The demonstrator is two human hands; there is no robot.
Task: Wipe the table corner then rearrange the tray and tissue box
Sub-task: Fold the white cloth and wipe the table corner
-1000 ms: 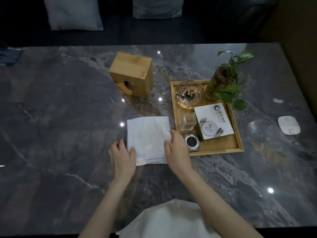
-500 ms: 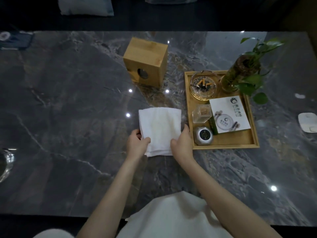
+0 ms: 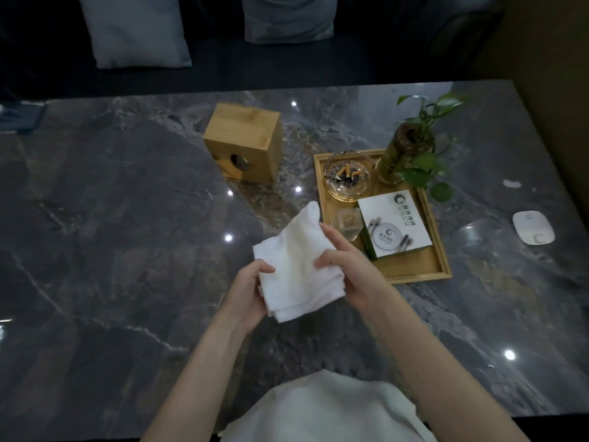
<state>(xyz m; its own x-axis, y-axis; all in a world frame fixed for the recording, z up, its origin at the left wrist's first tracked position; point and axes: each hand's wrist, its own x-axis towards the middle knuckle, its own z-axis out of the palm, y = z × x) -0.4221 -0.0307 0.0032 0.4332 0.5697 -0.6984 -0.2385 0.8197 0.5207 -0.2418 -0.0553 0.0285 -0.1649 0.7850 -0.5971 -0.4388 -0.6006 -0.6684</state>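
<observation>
Both your hands grip the folded white cloth, left hand (image 3: 247,290) at its near-left edge and right hand (image 3: 349,271) pinching its right side. Beneath lies the marble table (image 3: 111,250); the wooden tray (image 3: 411,269) sits toward its right edge, the tissue box (image 3: 243,141) nearer its far edge.

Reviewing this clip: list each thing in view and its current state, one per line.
Cloth: folded, held off the table by both hands.
Left hand: gripping cloth.
Right hand: gripping cloth.
Tissue box: on the table, beside the tray.
Tray: loaded, on the table.
Ashtray: holds butts.
Plant: upright in the tray.
</observation>
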